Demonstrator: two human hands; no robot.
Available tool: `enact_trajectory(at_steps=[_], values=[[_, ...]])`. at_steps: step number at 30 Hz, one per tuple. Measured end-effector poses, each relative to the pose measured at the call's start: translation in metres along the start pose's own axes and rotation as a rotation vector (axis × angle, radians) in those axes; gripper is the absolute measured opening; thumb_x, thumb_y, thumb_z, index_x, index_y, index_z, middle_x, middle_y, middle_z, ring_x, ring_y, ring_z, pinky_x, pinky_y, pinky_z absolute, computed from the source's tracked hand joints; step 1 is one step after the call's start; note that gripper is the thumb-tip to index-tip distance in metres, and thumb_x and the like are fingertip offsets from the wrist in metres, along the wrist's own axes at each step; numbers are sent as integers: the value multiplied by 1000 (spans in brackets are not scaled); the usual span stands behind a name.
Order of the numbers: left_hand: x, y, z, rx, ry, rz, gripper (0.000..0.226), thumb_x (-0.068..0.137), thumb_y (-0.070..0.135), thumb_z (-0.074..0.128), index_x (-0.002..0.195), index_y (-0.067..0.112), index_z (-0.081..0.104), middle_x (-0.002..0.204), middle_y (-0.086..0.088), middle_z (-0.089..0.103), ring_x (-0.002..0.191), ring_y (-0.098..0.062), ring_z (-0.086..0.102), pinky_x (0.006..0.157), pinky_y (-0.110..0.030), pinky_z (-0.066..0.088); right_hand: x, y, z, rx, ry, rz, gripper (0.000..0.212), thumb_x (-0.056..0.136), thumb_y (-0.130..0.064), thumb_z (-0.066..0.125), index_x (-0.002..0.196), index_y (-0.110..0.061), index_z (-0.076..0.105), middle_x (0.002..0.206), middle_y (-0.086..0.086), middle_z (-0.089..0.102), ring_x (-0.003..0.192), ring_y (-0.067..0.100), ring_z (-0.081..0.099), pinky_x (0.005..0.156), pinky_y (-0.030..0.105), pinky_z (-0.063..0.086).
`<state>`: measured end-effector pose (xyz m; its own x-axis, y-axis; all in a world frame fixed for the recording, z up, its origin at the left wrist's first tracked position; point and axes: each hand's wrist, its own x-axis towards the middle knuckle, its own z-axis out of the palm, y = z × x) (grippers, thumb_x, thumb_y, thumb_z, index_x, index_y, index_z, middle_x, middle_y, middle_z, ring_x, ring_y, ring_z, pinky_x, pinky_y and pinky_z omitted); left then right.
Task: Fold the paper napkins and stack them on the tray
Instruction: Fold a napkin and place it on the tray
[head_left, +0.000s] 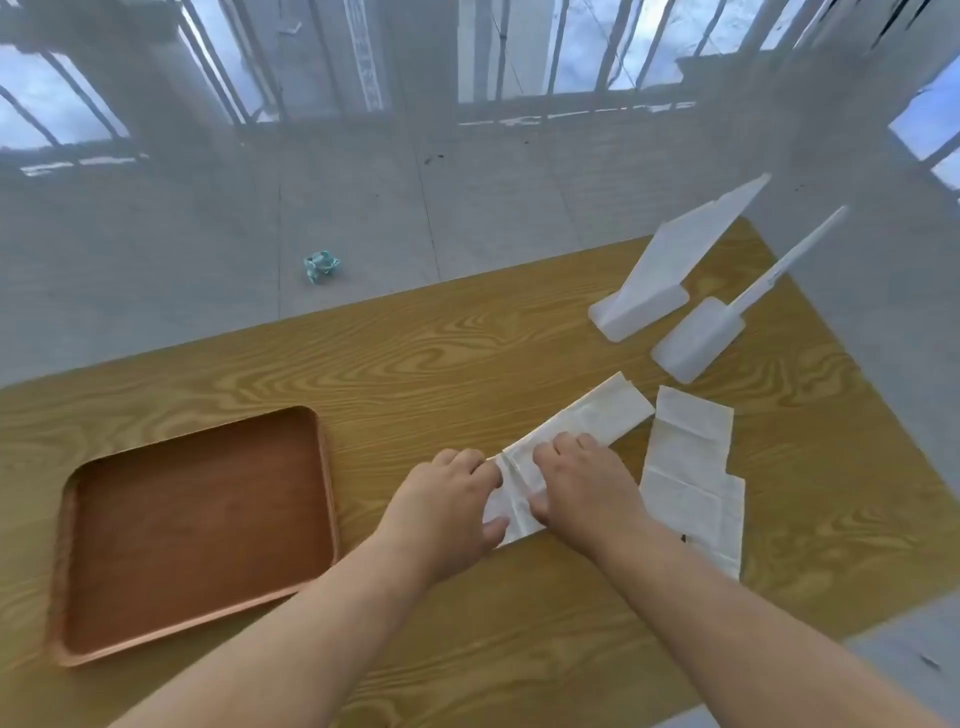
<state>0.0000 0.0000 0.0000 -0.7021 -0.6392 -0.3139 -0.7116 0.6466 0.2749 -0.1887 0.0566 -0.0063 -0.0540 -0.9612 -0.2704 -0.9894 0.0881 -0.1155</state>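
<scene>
Pressing: left hand (448, 500) and right hand (577, 483), close together, fingers flat, pinning the near end of a long white paper napkin (587, 421) to the wood-grain table (415, 353).
Waiting: more white napkins (691, 467) lie just right of it, unfolded.
Tray: the brown rectangular wooden tray (324, 467) sits left, holding nothing.
Risk: thin paper may tear or crease crooked if the palms drag sideways.
Beyond: two white plastic stands (670, 280) at the far right.
</scene>
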Motion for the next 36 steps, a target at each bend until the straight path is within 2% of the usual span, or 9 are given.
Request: enact_trajectory(at_steps=[7, 14, 21, 23, 26, 29, 31, 33, 36], values=[[1, 1, 18, -48, -48, -22, 48, 96, 57, 50, 132, 28, 58, 140, 9, 57, 127, -16, 50, 105, -32, 41, 10, 10, 6, -42, -1, -10, 10, 93, -22, 53, 99, -21, 60, 99, 1, 58, 91, 21, 52, 76, 34, 49], [-3, -2, 20, -75, -30, -32, 44, 96, 57, 50, 127, 28, 63, 140, 10, 58, 127, -15, 52, 109, -33, 38, 7, 6, 9, -62, 8, -20, 31, 81, -52, 57, 91, -23, 51, 87, -2, 48, 80, 20, 44, 67, 35, 44], [-4, -3, 24, -127, 5, -36, 43, 96, 56, 52, 126, 28, 64, 140, 10, 57, 130, -14, 49, 108, -31, 38, 5, 0, 8, -23, 96, -33, 15, 88, -22, 59, 79, -21, 48, 78, -1, 48, 74, 19, 44, 63, 33, 41], [-4, -3, 21, -261, 63, -90, 48, 96, 62, 48, 124, 28, 65, 134, 14, 60, 127, -9, 51, 101, -27, 42, 2, -3, 1, 71, 170, -1, 18, 87, -23, 59, 77, -20, 45, 77, -3, 48, 73, 18, 44, 62, 32, 40], [0, 1, 5, -774, 82, -421, 73, 84, 82, 41, 116, 23, 70, 100, 22, 69, 93, -2, 64, 79, -27, 49, 1, -20, -9, 237, 252, 57, 12, 89, -25, 57, 80, -18, 54, 79, -3, 54, 76, 18, 47, 65, 33, 43], [1, -4, -7, -1538, -104, -667, 78, 77, 87, 55, 113, 20, 71, 101, 5, 79, 95, -14, 75, 91, -38, 55, 4, -51, -15, 360, 263, 38, 13, 92, -25, 58, 82, -17, 58, 82, -3, 58, 79, 19, 50, 68, 35, 46], [-3, -16, -11, -1681, -118, -664, 68, 74, 84, 66, 94, 20, 77, 100, 2, 80, 95, -17, 77, 86, -39, 56, 8, -72, -13, 422, 205, -46, 14, 95, -29, 56, 90, -17, 60, 90, -2, 63, 87, 20, 53, 77, 38, 47], [-8, -28, -13, -1615, -19, -710, 49, 85, 66, 69, 91, 18, 80, 98, -1, 81, 87, -17, 78, 75, -34, 57, 10, -88, -10, 502, 116, -156, 21, 95, -34, 56, 106, -17, 64, 106, -1, 67, 100, 21, 56, 87, 37, 47], [-13, -55, -11, -1184, 195, -835, 22, 93, 26, 61, 86, 12, 76, 86, -10, 79, 76, -28, 76, 66, -44, 62, 9, -92, 0, 464, 95, -292, 39, 93, -35, 60, 127, -15, 63, 126, 3, 65, 118, 24, 54, 102, 36, 44]])
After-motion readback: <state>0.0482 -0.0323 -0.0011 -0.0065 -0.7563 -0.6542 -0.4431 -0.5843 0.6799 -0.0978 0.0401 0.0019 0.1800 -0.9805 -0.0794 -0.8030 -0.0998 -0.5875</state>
